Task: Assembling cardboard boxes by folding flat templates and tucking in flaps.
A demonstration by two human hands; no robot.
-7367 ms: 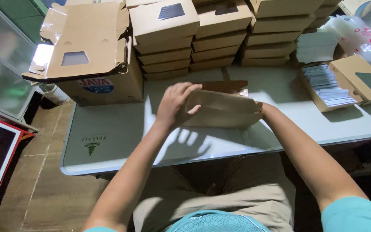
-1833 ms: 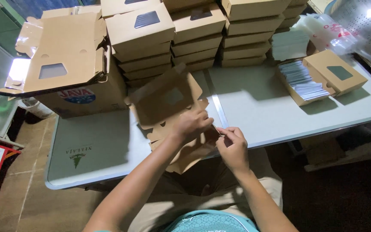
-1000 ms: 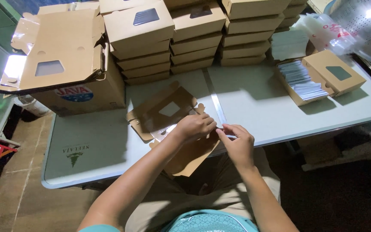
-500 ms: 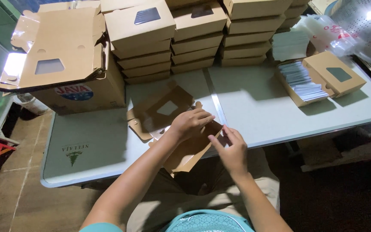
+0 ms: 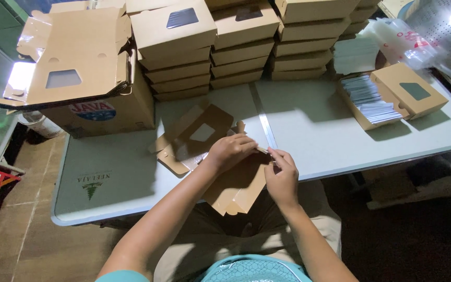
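Observation:
A flat brown cardboard box blank (image 5: 199, 143) with a clear window lies partly unfolded on the white folding table (image 5: 105, 177), its lower flap hanging over the near edge. My left hand (image 5: 230, 151) presses down on the blank's middle, fingers curled over a fold. My right hand (image 5: 282, 175) pinches the blank's right edge flap between thumb and fingers. Both hands meet at the same fold near the table's front edge.
Several stacks of folded brown window boxes (image 5: 215, 49) fill the table's back. A large printed carton (image 5: 100, 112) topped with flat blanks stands at the left. An open box of clear sheets (image 5: 387, 96) sits at the right, plastic bags (image 5: 403, 42) behind it.
The flat blank has been opened out on the table and shifted slightly; my hands have come together on its right-hand fold and keep working it.

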